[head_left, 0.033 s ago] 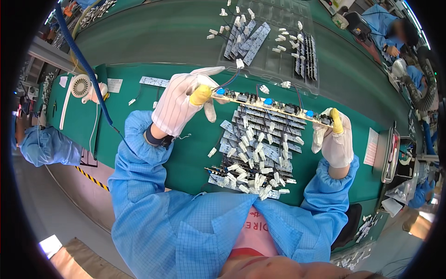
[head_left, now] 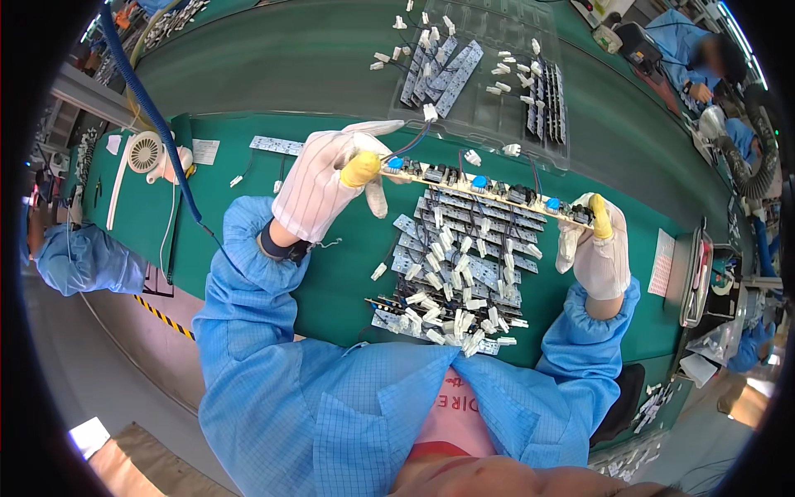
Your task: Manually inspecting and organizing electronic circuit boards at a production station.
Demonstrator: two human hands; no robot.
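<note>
A long, narrow circuit board [head_left: 451,180] with blue round parts, black components and wired white connectors is held up between my hands. Its left end is gripped by my left hand [head_left: 331,178], in a striped white glove with a yellow thumb cover. My right hand [head_left: 598,244], gloved the same way, pinches the opposite end between thumb and fingers. Beneath the held board, many similar boards [head_left: 472,286] lie in overlapping rows on the green mat, their white plugs [head_left: 447,265] bunched over them. Another board [head_left: 276,146] lies beyond my left hand.
A clear plastic tray [head_left: 505,108] at the back holds more boards [head_left: 455,79] and plugs. At left are a small white fan [head_left: 146,153] and a hanging blue coiled hose [head_left: 153,108]. A metal-edged box [head_left: 697,277] stands at right. Co-workers in blue sit at both sides.
</note>
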